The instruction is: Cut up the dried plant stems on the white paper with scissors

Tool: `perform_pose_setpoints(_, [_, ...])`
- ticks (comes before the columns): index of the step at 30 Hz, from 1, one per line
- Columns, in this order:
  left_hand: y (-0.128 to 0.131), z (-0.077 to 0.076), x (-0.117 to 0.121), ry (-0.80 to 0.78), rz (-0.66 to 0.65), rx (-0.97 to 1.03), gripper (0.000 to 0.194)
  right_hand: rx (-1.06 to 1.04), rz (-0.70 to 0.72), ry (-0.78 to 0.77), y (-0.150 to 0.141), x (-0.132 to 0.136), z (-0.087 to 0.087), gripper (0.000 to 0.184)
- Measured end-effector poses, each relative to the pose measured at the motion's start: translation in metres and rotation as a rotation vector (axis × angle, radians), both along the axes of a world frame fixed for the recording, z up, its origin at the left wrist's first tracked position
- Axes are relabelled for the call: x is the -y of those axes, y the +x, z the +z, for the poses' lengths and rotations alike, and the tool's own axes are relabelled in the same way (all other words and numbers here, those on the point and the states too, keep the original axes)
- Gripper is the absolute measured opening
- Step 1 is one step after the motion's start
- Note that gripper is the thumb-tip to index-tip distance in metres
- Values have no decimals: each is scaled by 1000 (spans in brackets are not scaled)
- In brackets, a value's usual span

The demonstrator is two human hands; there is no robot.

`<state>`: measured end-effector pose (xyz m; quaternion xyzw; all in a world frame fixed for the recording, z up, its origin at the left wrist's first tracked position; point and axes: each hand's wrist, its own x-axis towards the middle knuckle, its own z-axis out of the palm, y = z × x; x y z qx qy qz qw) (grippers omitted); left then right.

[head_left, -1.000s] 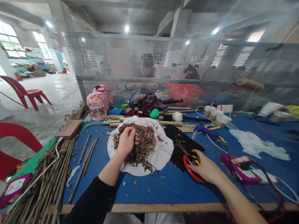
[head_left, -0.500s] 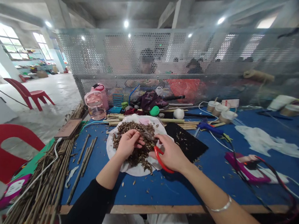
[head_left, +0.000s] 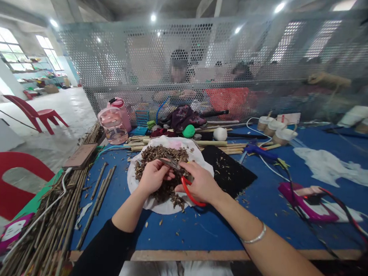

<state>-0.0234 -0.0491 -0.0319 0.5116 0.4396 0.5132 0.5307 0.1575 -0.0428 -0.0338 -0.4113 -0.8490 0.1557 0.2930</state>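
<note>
My right hand (head_left: 201,184) grips a pair of scissors (head_left: 192,195) with red handles, their dark blades pointing left toward my left hand (head_left: 152,177). The left thumb and fingers are pinched together close to the blades; whatever is between them is too small to make out. Both hands hover over a heap of brown dried plant bits (head_left: 154,152), perhaps pods or husks. Under the heap lies a round white cloth (head_left: 132,178). Some bits have scattered onto a black sheet (head_left: 232,176) to the right of the cloth.
Bundled sticks (head_left: 54,204) line the left edge of the blue table (head_left: 226,243), with a phone-like brown object (head_left: 80,155) on top. Behind stand a pink bottle (head_left: 113,126) and a perforated metal screen (head_left: 129,65). A blue glue gun (head_left: 261,151) and purple device (head_left: 306,203) with cables lie right.
The view has shifted slightly. The scissors' blades, blurred before, now show more clearly beside my left fingertips. Both hands stay over the heap in much the same pose.
</note>
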Motion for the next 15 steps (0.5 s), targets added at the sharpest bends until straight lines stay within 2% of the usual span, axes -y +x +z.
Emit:
perform_pose_setpoints(5, [3, -1, 1, -16, 55, -54, 20, -35, 26, -8, 3, -1, -6, 62])
perform_pose_setpoints(11, [1, -1, -1, -53, 21, -83, 23, -106, 62, -59, 0, -3, -14, 50])
perform_pose_setpoints(15, [0, 3, 2, -89, 94, -249, 24, -53, -14, -51, 0, -2, -15, 58])
